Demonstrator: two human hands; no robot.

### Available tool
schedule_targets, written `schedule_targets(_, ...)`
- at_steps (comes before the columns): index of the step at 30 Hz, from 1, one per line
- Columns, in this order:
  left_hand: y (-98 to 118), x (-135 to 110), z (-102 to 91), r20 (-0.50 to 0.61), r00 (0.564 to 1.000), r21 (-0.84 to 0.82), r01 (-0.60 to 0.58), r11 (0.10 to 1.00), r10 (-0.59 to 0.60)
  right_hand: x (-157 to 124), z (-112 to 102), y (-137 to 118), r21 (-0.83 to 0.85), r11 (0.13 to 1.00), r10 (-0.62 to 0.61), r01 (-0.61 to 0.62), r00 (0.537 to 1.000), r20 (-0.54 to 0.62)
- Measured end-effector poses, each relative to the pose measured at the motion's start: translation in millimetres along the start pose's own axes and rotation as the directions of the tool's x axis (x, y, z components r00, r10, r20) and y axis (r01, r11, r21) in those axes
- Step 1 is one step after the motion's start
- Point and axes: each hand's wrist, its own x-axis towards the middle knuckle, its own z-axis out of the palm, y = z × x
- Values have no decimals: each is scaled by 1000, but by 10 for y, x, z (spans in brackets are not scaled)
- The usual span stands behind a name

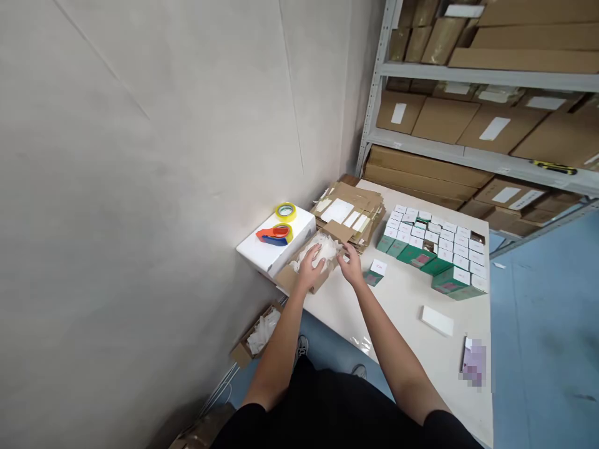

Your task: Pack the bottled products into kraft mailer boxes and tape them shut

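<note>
My left hand (pixel 309 267) rests inside a small open cardboard box (pixel 291 279) at the table's near left corner, its fingers curled over white crumpled packing material (pixel 322 248) that fills the box. My right hand (pixel 350 264) hovers at the box's right side with its fingers spread, touching the packing material's edge. A single small green-and-white carton (pixel 375 272) stands on the table just right of my right hand.
Several rows of green-and-white cartons (pixel 435 249) cover the table's far side. Flat cardboard blanks (pixel 349 209) lie behind the box. A white box (pixel 276 246) carries a tape dispenser (pixel 274 235) and a tape roll (pixel 285 212). Shelving (pixel 468 156) holds brown cartons. A white slab (pixel 437 320) lies nearer.
</note>
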Motion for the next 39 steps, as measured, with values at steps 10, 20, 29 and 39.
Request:
schedule_targets(10, -653, 125, -1226, -153, 988, -55, 6, 998, -15, 598, 1817, -310, -187, 966, -130, 180, 959, 252)
schedule_targets(20, -948, 140, -1861, -279, 958, -52, 54, 997, -66, 942, 2798, -302, -619, 730, 36, 289, 888, 458)
schedule_targets(29, -824, 178, -2098, -484, 873, -3, 60, 998, -54, 802, 2595, -359, -600, 750, -61, 280, 932, 358)
schedule_targets(39, -217, 523, -1407, -562, 827, -96, -26, 995, -33, 306, 1086, -539, -688, 687, -207, 235, 970, 124)
